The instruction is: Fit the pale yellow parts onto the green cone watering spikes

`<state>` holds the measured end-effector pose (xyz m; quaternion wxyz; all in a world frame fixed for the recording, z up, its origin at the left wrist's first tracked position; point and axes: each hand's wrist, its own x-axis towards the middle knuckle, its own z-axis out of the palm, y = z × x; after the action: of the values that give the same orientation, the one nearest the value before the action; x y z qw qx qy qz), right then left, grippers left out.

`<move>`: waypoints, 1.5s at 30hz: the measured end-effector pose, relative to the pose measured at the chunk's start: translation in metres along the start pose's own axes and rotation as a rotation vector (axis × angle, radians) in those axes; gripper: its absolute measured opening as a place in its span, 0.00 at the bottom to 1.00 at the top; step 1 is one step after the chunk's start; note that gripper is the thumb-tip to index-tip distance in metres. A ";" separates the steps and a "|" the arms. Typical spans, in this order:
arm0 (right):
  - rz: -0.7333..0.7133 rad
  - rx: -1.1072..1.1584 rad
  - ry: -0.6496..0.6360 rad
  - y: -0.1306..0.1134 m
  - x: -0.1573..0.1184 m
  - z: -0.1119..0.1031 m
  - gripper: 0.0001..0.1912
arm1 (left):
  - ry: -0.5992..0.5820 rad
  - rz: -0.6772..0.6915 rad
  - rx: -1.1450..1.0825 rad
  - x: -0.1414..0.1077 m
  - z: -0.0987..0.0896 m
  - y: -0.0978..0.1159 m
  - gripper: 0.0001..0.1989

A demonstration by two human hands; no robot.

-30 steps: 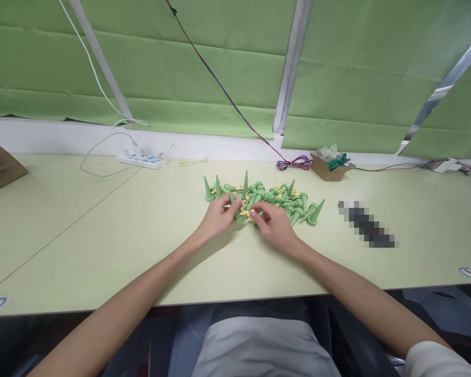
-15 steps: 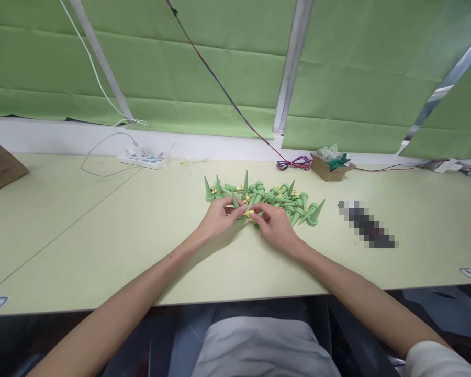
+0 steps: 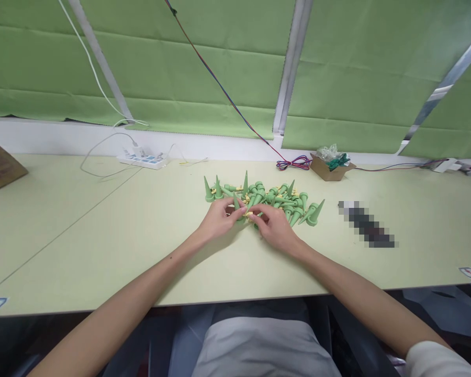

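Note:
My left hand point(image 3: 215, 219) is closed around a green plant watering spike point(image 3: 236, 202), whose pointed end sticks up between thumb and fingers. In a pinch of thumb and forefinger, my right hand point(image 3: 277, 228) grips a small yellow valve point(image 3: 248, 213) right beside the left fingertips. Both hands almost meet at the near edge of a heap of green watering spikes point(image 3: 259, 196). Small yellow pieces show among the heap. Fingers cover the lower part of the held spike, and whether the valve sits in it I cannot tell.
A small cardboard box point(image 3: 329, 170) with clear plastic and dark green pieces stands behind the heap, next to a coiled red-blue cable point(image 3: 294, 164). A power strip point(image 3: 143, 159) lies at the back left. A blurred-out dark item point(image 3: 367, 225) is on the right.
The green spike in my left hand has tilted slightly and shifted a touch to the right. Both hands stay at nearly the same spot.

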<state>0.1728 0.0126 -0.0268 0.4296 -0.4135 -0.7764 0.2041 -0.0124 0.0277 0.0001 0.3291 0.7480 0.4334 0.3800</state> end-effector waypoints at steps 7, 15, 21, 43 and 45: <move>0.023 -0.015 -0.016 0.000 0.000 0.000 0.11 | 0.000 0.016 0.023 0.000 0.000 -0.002 0.15; 0.007 -0.039 -0.016 -0.001 0.000 -0.001 0.20 | 0.002 0.015 0.024 -0.001 0.000 0.000 0.16; 0.034 0.000 -0.013 -0.001 0.000 0.000 0.23 | 0.013 0.011 -0.001 -0.001 0.001 0.001 0.15; 0.041 -0.040 -0.100 0.000 0.000 0.000 0.21 | -0.001 0.023 -0.003 -0.001 0.002 -0.002 0.16; 0.059 -0.032 -0.096 0.000 0.000 0.000 0.22 | 0.015 0.026 0.005 0.000 0.003 -0.002 0.16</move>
<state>0.1723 0.0122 -0.0268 0.3789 -0.4325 -0.7869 0.2239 -0.0110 0.0279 -0.0027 0.3188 0.7515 0.4273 0.3888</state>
